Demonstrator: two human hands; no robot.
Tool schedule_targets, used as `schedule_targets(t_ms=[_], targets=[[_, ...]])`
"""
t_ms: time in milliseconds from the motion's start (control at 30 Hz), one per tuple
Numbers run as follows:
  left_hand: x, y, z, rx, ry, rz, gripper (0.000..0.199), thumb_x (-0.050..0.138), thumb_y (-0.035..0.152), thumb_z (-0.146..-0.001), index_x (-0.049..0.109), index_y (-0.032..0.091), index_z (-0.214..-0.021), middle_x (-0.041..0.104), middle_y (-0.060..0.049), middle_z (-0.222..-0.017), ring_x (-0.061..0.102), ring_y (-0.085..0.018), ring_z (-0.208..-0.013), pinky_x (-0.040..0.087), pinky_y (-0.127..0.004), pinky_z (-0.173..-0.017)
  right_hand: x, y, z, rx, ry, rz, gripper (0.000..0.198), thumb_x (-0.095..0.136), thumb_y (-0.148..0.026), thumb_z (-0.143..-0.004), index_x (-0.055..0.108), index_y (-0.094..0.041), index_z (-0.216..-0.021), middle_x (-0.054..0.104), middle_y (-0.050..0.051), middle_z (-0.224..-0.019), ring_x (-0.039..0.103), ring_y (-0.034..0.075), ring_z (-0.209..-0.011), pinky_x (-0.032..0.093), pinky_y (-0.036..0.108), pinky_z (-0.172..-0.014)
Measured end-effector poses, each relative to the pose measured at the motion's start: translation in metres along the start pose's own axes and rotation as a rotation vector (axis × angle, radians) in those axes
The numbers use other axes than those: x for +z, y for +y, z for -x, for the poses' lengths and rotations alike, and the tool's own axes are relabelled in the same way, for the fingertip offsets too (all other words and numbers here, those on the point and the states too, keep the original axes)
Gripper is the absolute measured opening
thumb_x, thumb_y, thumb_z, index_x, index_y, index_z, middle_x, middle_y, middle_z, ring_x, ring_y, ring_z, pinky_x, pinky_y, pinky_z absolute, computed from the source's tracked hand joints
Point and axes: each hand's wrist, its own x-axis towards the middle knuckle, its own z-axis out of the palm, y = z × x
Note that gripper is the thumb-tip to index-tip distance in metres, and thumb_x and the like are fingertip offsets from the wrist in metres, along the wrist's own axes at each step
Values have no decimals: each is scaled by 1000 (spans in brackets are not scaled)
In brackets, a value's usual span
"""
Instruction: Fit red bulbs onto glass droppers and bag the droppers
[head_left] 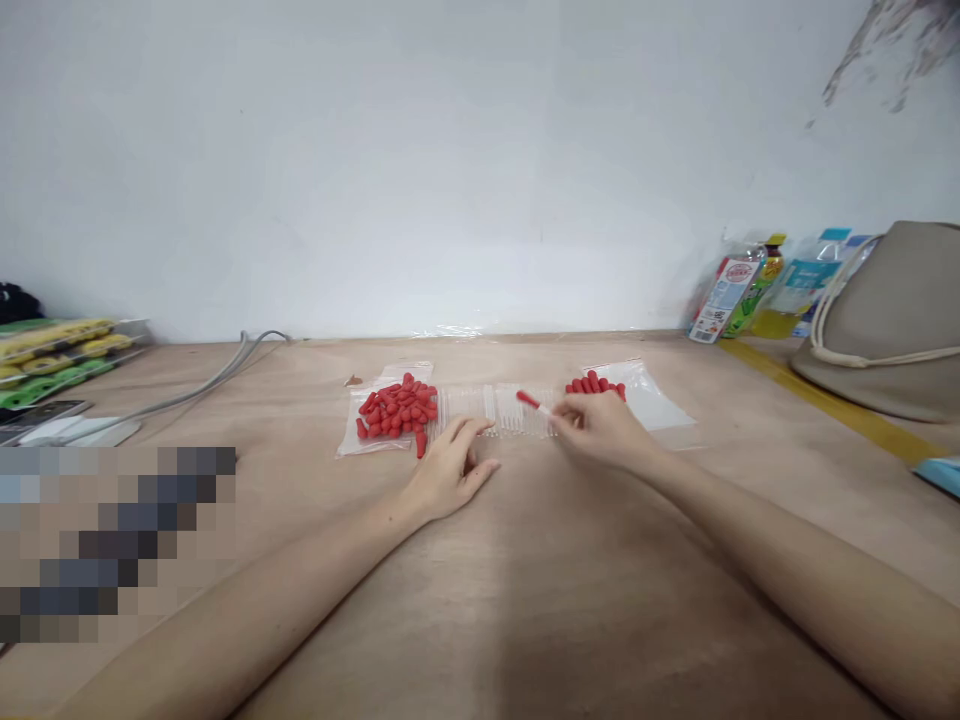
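Note:
My right hand (600,425) pinches a dropper (529,400), its red bulb pointing left and its clear stem running into the fingers. My left hand (454,465) rests on the table with fingers apart and thumb stretched out, holding nothing. Its fingertips are at the near ends of a row of clear thin tubes (512,412). Left of the row, a heap of red rubber bulbs (394,408) lies on a clear plastic bag (349,440). Beyond my right hand, more red pieces (594,383) lie by a second clear bag (660,400), partly hidden by the hand.
At the right lean several drink bottles (799,290), a carton (721,300) and a grey-beige bag (892,310). Yellow tape (832,390) runs along the table there. On the left are yellow and green packs (64,350) and a grey cable (202,385). A white wall (465,180) stands behind.

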Motion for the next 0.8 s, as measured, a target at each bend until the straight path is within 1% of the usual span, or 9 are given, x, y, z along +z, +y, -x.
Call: schedule_targets(t_ms=[67,100,167,233,333,433,500,700,800], targets=[[0,-1,0,11,-6,1,35,51,24,-81,42,20,-115,48,-4,-98,49,-9,-62,45,-24,-61,-8,20,-8,273,88,49,31,44,-41,-78,63,-19,-67,65,3,-67,56,15,-61,31,25,-55],[0,-1,0,17,-9,1,34,51,24,-82,42,20,-114,48,-4,-96,48,-9,-62,45,-24,-61,-12,30,-12,379,123,99,32,44,-44,-77,63,-20,-66,65,3,-68,56,17,-63,30,26,-53],[0,-1,0,29,-17,-4,31,51,23,-82,44,20,-112,48,-4,-94,48,-9,-62,44,-25,-61,-21,50,-16,507,142,202,31,46,-45,-74,63,-20,-65,65,5,-70,58,21,-69,30,26,-52],[0,-1,0,37,-25,-10,28,50,23,-82,46,19,-109,48,-3,-91,48,-10,-62,44,-25,-62,-28,65,-17,579,91,261,30,44,-42,-73,62,-20,-62,64,7,-70,58,22,-70,30,27,-52],[-1,0,-1,40,-30,-5,26,50,23,-82,48,19,-108,48,-3,-89,48,-10,-62,44,-25,-62,-32,75,-17,625,-29,284,31,43,-40,-74,61,-19,-59,63,8,-66,58,22,-68,32,27,-51],[-1,0,0,43,-33,6,25,50,23,-82,50,20,-107,48,-3,-90,48,-10,-62,44,-24,-61,-29,74,-16,632,-163,288,34,43,-42,-74,62,-17,-61,63,10,-68,58,22,-67,34,28,-53],[-1,-1,0,45,-37,12,23,50,23,-83,51,20,-105,48,-3,-90,48,-10,-63,44,-24,-61,-26,73,-16,623,-218,289,35,44,-44,-74,63,-16,-66,64,12,-71,59,23,-68,35,29,-54],[-1,-1,0,36,-53,12,19,48,24,-83,53,19,-101,48,-4,-91,48,-10,-62,44,-25,-62,-24,76,-17,579,-229,331,39,45,-49,-75,64,-16,-68,65,12,-75,60,25,-71,35,30,-55],[-1,-1,-1,59,-20,-52,17,49,24,-83,54,18,-98,51,-4,-90,50,-13,-71,44,-28,-68,-23,72,-18,558,-180,347,38,45,-48,-76,64,-17,-69,65,11,-75,59,25,-73,34,30,-56]])
